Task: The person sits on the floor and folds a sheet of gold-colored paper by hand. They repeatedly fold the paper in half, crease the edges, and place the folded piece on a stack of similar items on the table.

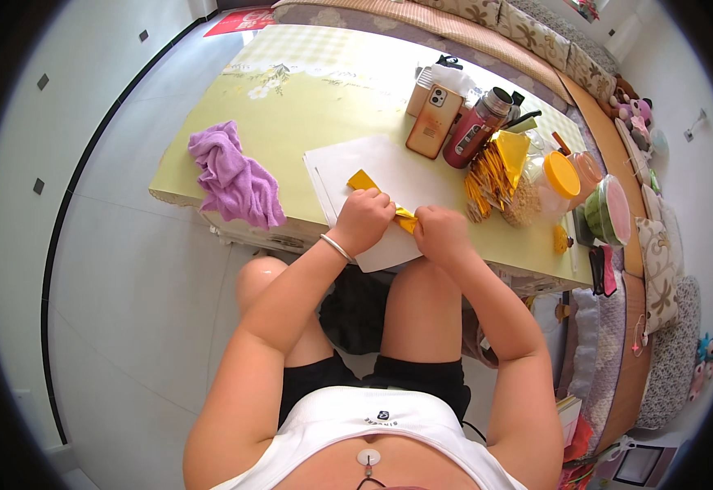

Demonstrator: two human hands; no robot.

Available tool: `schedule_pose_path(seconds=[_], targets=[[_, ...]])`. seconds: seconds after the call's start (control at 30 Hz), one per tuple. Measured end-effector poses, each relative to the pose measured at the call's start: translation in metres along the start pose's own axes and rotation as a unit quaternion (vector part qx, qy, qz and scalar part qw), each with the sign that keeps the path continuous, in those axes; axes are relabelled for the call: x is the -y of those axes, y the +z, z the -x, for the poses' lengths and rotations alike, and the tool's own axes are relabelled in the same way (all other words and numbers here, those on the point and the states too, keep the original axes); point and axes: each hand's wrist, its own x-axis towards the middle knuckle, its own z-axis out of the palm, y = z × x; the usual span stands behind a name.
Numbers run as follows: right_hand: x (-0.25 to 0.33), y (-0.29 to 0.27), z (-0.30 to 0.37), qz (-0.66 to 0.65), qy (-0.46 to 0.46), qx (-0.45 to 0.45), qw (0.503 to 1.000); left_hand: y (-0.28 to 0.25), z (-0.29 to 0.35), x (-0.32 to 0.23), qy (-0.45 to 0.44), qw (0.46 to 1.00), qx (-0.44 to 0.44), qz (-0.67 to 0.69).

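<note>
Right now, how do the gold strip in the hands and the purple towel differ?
Size: the gold strip is small and narrow; the towel is much bigger.
Look: the strip is shiny gold; the towel is purple and soft-looking.
Pose: the strip is pinched by the left hand and right hand; the towel lies crumpled at the table's near edge, with no hand on it.
</note>
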Motion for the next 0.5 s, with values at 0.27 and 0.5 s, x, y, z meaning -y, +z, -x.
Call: schedule_pose_path(seconds=[0.27, 0.5], targets=[[-0.002, -0.011, 0.019, -0.203, -0.009, 0.047, 0.978, -0.025, 0.003, 0.009, -0.078, 0.980, 0.063, 0.172], [-0.054, 0.000, 0.034, -0.175, -0.006, 0.055, 0.983, -0.020, 0.008, 0.037, -0.193, 0.919, 0.090, 0.332]])
